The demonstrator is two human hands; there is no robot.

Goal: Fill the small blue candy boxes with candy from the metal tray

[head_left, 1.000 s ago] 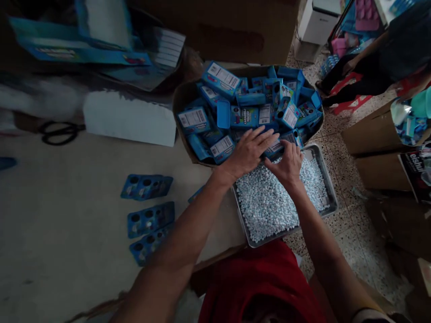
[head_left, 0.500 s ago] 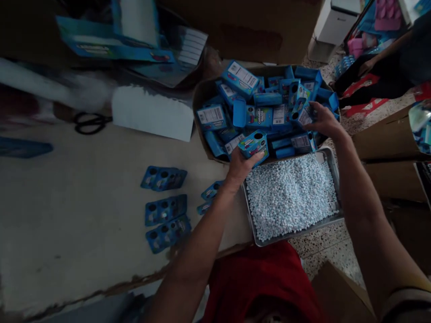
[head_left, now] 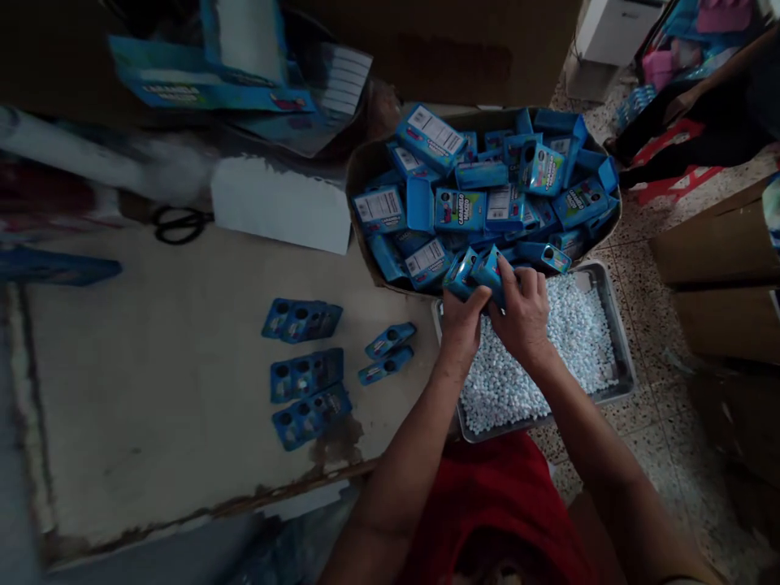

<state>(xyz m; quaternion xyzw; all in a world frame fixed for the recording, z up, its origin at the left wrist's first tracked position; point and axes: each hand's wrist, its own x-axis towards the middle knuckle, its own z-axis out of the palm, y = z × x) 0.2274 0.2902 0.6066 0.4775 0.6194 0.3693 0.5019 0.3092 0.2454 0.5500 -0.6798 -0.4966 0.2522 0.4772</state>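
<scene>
Over pellet tray, hands gripping blue boxes

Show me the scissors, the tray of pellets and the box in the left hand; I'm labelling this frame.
scissors [head_left: 176, 225], head view, on the dark handles.
tray [head_left: 622, 357], head view, on its right metal rim.
box [head_left: 461, 274], head view, on the blue side above the left hand [head_left: 461, 325].

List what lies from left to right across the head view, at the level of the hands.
Flat blue cards → two small blue boxes on the table → left hand holding a blue box → right hand on another box → metal tray of white pellets.
</scene>
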